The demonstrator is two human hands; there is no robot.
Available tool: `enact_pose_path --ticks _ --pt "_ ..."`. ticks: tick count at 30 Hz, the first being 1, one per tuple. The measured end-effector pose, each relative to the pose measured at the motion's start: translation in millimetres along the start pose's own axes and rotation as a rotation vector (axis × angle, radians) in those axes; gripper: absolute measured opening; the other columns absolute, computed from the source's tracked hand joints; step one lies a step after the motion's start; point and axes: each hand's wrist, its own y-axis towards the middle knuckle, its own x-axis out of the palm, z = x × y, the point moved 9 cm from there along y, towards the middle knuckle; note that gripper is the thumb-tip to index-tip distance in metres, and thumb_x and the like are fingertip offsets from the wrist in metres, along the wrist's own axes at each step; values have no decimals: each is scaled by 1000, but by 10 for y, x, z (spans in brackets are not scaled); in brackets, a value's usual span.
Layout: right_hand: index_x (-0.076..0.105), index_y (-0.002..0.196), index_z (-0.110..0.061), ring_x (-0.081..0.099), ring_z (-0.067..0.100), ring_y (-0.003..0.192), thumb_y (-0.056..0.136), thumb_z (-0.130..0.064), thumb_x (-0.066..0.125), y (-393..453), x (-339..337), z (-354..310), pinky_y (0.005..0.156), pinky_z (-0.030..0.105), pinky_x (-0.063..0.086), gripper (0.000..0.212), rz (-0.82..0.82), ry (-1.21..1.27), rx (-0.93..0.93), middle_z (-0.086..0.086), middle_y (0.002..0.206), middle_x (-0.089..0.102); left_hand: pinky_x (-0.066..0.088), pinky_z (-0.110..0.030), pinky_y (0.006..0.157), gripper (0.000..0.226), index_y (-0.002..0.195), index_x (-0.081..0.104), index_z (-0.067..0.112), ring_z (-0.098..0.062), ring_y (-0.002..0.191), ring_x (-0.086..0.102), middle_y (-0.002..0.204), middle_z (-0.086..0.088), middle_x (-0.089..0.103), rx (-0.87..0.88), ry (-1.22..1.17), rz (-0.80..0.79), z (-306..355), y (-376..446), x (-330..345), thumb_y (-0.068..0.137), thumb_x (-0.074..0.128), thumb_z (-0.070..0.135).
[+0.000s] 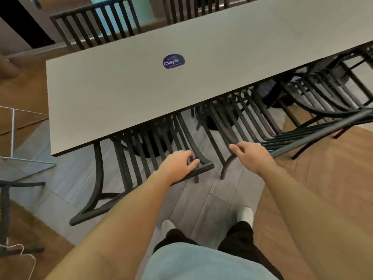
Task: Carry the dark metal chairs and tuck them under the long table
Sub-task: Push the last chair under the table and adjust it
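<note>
Both bare arms reach forward and down from the bottom of the frame. The left hand (177, 164) lies palm-down, fingers curled over a dark bar, thumb alongside — a loose grip rather than a fist. The right hand (252, 154) extends beside it, well apart, palm down, fingers bent at the knuckles — whether they clasp anything cannot be told.

Long table (141, 81) has a pale grey top with a round blue sticker. Two dark metal slat-backed chairs sit tucked under its near edge: left chair (129, 158) upright, right chair (262, 122) with its top rail angled rightward
</note>
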Motion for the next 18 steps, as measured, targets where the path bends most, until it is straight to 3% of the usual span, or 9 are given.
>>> enact_pose_path --ticks 10,18 --pt "66 97 -24 62 19 84 104 -59 43 430 -1091 1464 75 41 52 42 -55 -79 -75 -5 86 66 52 -36 92 48 136 61 22 -18 105 61 120 1 65 -28 -25 -3 1715 723 388 106 44 56" --pt "67 111 -26 62 16 88 102 -61 46 824 -1515 2167 79 40 52 42 -83 -107 27 -6 94 67 54 -39 91 53 137 59 23 -17 103 61 116 2 65 11 10 -100 2171 1313 592 104 43 62"
